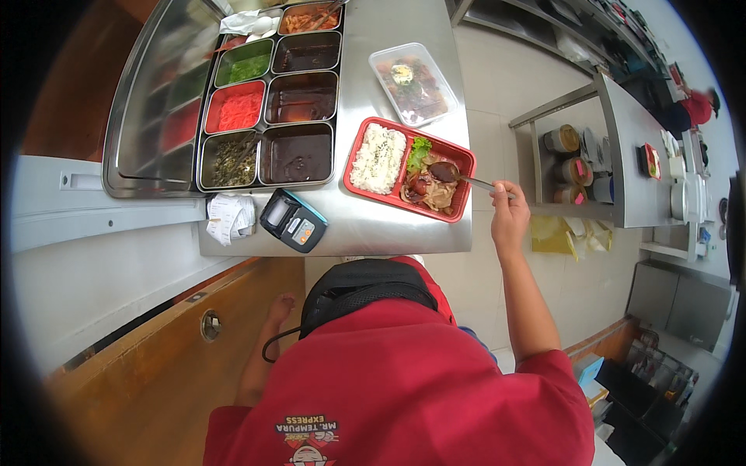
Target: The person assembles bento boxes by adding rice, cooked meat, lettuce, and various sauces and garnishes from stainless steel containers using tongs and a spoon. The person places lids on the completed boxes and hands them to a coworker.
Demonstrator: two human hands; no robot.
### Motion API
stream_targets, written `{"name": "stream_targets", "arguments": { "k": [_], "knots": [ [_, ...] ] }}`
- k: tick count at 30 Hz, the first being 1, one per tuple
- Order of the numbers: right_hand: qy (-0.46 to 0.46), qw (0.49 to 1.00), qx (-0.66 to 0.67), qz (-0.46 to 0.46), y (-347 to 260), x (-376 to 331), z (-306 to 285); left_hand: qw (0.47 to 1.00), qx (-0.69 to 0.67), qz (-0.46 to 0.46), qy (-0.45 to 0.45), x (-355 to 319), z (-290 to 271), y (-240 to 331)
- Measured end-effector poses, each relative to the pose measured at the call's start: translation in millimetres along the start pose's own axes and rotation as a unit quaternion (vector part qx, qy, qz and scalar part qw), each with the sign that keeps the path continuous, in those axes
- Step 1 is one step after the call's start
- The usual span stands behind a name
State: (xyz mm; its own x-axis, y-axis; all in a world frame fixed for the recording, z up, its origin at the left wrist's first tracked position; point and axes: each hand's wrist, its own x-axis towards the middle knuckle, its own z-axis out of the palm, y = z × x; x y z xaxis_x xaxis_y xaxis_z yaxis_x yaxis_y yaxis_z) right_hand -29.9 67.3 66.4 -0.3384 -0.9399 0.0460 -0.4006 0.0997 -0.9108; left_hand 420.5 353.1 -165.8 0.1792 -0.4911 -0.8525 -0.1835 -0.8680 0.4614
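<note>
My right hand [509,216] is closed round the handle of a metal spoon [478,183]. The spoon's bowl, dark with sauce, is over the meat [435,194] in a red two-part meal tray [371,196]. White rice [378,159] with green flecks fills the tray's left compartment; a green lettuce leaf [420,147] lies beside the meat in the right one. My left hand [281,308] hangs low at my side, away from the counter, and I see nothing in it; its fingers are too small to make out clearly.
Metal pans of sauces [298,151], red shreds [239,110] and green toppings [247,68] stand at left on the steel counter [373,233]. A lidded clear container [412,84] lies behind the tray. Near the front edge are a handheld printer [293,221] and paper slips [231,218]. Another person [697,107] is far right.
</note>
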Motion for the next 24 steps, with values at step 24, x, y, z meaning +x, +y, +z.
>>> {"name": "stream_targets", "arguments": {
  "k": [24],
  "knots": [
    [-0.043, 0.981, -0.096, -0.161, -14, -14, -2, 0.995, -0.104, -0.009, -0.004, 0, -1, 7]
  ]
}}
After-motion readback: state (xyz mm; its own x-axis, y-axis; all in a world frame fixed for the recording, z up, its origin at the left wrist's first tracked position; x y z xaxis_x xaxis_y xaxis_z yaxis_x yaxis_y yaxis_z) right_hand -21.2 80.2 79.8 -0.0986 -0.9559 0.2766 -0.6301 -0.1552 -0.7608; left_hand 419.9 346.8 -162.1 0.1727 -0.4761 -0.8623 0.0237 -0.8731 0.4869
